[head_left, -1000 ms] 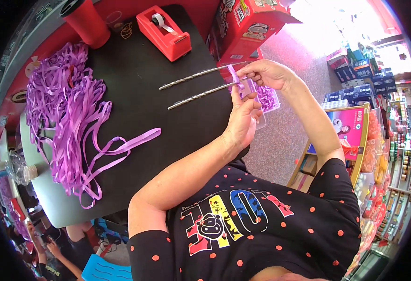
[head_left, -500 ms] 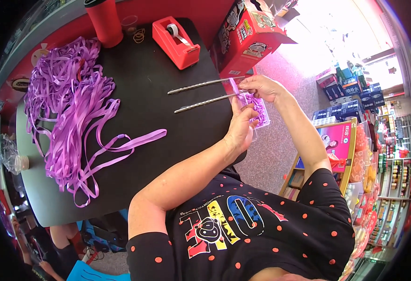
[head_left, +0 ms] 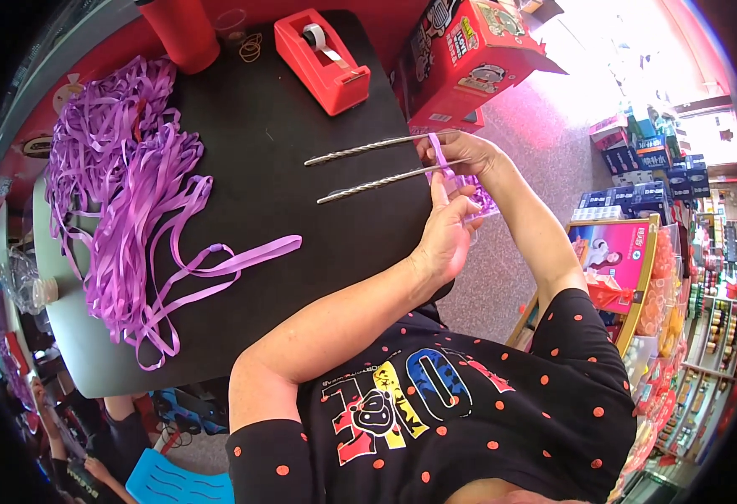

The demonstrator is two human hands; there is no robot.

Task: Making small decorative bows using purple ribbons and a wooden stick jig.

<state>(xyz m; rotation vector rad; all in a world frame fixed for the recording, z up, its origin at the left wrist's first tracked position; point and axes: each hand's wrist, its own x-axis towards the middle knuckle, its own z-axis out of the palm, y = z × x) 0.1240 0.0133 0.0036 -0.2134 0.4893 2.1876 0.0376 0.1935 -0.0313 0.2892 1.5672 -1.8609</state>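
Note:
Two spiral metal rods, like long drill bits, lie nearly parallel at the black table's right edge: the upper rod (head_left: 360, 151) and the lower rod (head_left: 368, 186). A narrow purple ribbon (head_left: 438, 151) spans their smooth right-hand ends. My left hand (head_left: 448, 231) is below the lower rod, its fingers closed on the ribbon there. My right hand (head_left: 469, 154) reaches in from the right, fingers bent around the ribbon at the rod ends and partly hidden. Beneath and behind my hands a clear container (head_left: 493, 210) with purple pieces shows in part.
A big heap of purple lanyard ribbons (head_left: 133, 210) covers the left of the table (head_left: 301, 277), one loop stretching toward the middle. At the back stand a red tumbler (head_left: 182, 34), rubber bands (head_left: 251, 48) and a red tape dispenser (head_left: 322, 63). A red carton (head_left: 477, 59) stands beyond the table.
My right hand has shifted down and in behind the ribbon at the rod ends. My left hand has stayed close to the lower rod. The view has shifted slightly.

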